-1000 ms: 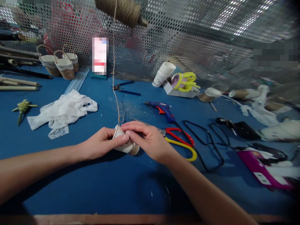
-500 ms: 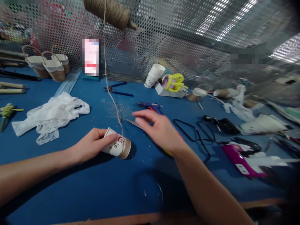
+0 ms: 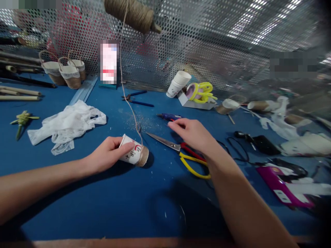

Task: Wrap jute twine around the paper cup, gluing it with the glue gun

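Note:
My left hand (image 3: 110, 155) is closed around a white paper cup (image 3: 129, 151) that lies tilted on its side, its base pointing right. Twine (image 3: 144, 156) is wound round the base end of the cup. From there a strand (image 3: 123, 89) runs up to a large twine spool (image 3: 131, 15) on the mesh. My right hand (image 3: 192, 134) hovers beside a blue glue gun (image 3: 169, 117) and covers part of it. Its fingers are loosely bent, with nothing visible in them. Below it lie scissors (image 3: 165, 142) with red and yellow handles, blades parted.
White lace (image 3: 72, 120) lies at left, near several twine-covered baskets (image 3: 71, 77). Pliers (image 3: 139, 98), stacked paper cups (image 3: 178, 84) and a box (image 3: 195, 102) with a yellow-handled tool stand toward the back. Cables (image 3: 239, 151) and a purple packet (image 3: 280, 186) occupy the right.
My right hand has drawn back to the right, uncovering more of the scissors. The view has shifted slightly, and my left hand still grips the cup.

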The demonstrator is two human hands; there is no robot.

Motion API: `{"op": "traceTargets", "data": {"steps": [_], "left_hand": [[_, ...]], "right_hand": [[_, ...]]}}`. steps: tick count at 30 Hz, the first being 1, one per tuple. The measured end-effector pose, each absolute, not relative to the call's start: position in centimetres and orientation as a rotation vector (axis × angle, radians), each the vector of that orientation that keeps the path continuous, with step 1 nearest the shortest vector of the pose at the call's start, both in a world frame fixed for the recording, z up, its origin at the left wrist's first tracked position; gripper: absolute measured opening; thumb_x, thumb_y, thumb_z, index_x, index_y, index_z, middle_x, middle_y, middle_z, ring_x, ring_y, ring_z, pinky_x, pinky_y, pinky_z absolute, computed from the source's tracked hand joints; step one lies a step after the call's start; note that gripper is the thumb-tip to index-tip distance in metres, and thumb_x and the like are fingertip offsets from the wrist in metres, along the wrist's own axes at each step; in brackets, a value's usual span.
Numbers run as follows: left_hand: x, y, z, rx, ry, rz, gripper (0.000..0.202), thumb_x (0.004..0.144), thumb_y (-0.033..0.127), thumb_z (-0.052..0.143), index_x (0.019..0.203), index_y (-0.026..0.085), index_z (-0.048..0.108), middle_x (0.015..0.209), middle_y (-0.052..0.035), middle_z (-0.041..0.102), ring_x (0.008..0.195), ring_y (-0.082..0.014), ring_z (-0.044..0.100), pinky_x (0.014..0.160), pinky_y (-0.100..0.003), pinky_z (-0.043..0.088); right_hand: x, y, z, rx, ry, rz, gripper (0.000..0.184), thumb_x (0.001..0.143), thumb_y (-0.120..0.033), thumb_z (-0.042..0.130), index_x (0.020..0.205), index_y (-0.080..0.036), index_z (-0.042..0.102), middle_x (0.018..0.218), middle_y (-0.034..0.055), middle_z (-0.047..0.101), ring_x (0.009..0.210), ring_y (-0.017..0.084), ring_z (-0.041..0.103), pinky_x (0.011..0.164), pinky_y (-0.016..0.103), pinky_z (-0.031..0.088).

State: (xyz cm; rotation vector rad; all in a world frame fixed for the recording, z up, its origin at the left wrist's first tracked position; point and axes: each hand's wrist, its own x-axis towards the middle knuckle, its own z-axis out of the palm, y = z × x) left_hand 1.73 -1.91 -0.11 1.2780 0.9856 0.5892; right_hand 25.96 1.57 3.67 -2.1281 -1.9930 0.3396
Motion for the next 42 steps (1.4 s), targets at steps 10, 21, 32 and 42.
{"op": "traceTargets", "data": {"steps": [10, 21, 32, 42], "left_hand": [[1.8, -2.1, -0.1, 1.285, 0.874, 0.593, 0.031, 0.077, 0.041, 0.055, 0.074, 0.012, 0.065, 0.068, -0.0016, 0.063, 0.058, -0.0102, 0.052, 0.058, -0.020, 0.040], [2.1, -1.8, 0.3, 1.285, 0.983, 0.611, 0.036, 0.068, 0.043, 0.057, 0.049, 0.012, 0.053, 0.044, 0.0052, 0.040, 0.042, -0.0052, 0.028, 0.042, -0.019, 0.021], [2.0, -1.5, 0.2, 1.040, 1.060, 0.641, 0.024, 0.072, 0.034, 0.061, 0.065, 0.012, 0.066, 0.062, -0.0028, 0.066, 0.054, -0.0108, 0.055, 0.054, -0.020, 0.041], [2.1, -0.7, 0.1, 1.067, 1.103, 0.695, 0.024, 0.072, 0.032, 0.060, 0.067, 0.010, 0.067, 0.064, -0.0053, 0.067, 0.054, -0.0122, 0.057, 0.055, -0.022, 0.041]], "right_hand": [[18.0, -1.2, 4.8, -1.302, -2.148, 1.226, 0.040, 0.091, -0.040, 0.032, 0.100, -0.016, 0.063, 0.116, 0.0065, 0.060, 0.111, 0.018, 0.051, 0.094, 0.030, 0.037], [17.6, -2.6, 4.6, -1.182, -2.310, 0.943, 0.042, 0.093, -0.037, 0.027, 0.107, -0.015, 0.060, 0.117, 0.0097, 0.056, 0.113, 0.017, 0.047, 0.097, 0.031, 0.034], [29.1, 3.2, 3.2, -2.244, -1.853, 0.225, 0.018, 0.075, -0.028, 0.054, 0.081, -0.014, 0.064, 0.087, 0.0182, 0.065, 0.090, 0.036, 0.059, 0.079, 0.052, 0.042], [29.4, 3.5, 2.8, -2.102, -1.603, 0.495, 0.020, 0.064, -0.020, 0.057, 0.084, -0.020, 0.051, 0.067, 0.0042, 0.062, 0.063, 0.023, 0.063, 0.064, 0.041, 0.050]]}}
